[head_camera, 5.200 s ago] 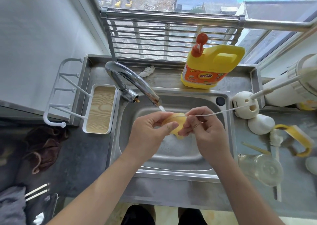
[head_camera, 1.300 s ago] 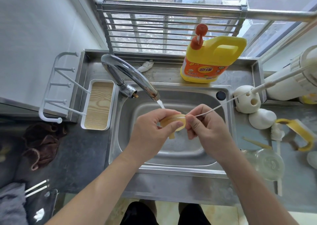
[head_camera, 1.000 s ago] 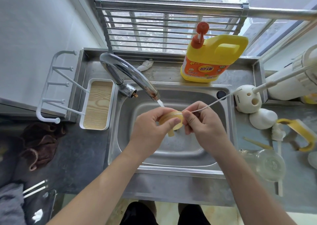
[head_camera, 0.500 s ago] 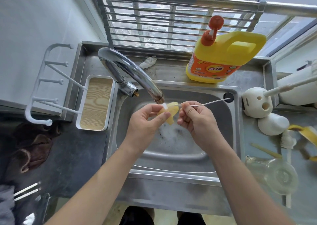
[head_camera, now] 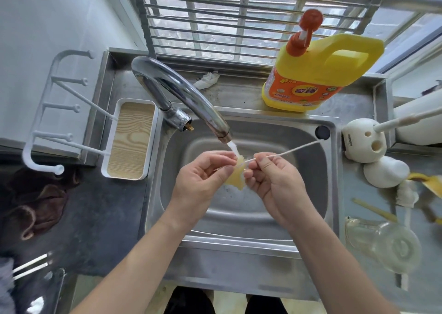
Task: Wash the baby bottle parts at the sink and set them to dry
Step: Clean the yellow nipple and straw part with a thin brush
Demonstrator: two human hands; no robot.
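The left hand (head_camera: 203,179) pinches a soft yellow bottle part (head_camera: 235,175) between thumb and fingers, right under the tap (head_camera: 189,96), where a thin stream of water (head_camera: 233,148) lands on it. The right hand (head_camera: 272,177), just beside it, pinches a thin white brush stick (head_camera: 294,149); its near end touches the yellow part and its far end points right. Both hands hang over the steel sink (head_camera: 308,194). On the counter to the right, 1 clear bottle (head_camera: 387,244) lies on its side. A yellow detergent jug (head_camera: 318,74) stands on the far ledge, and a wood-grain tray (head_camera: 130,141) sits left of the sink.
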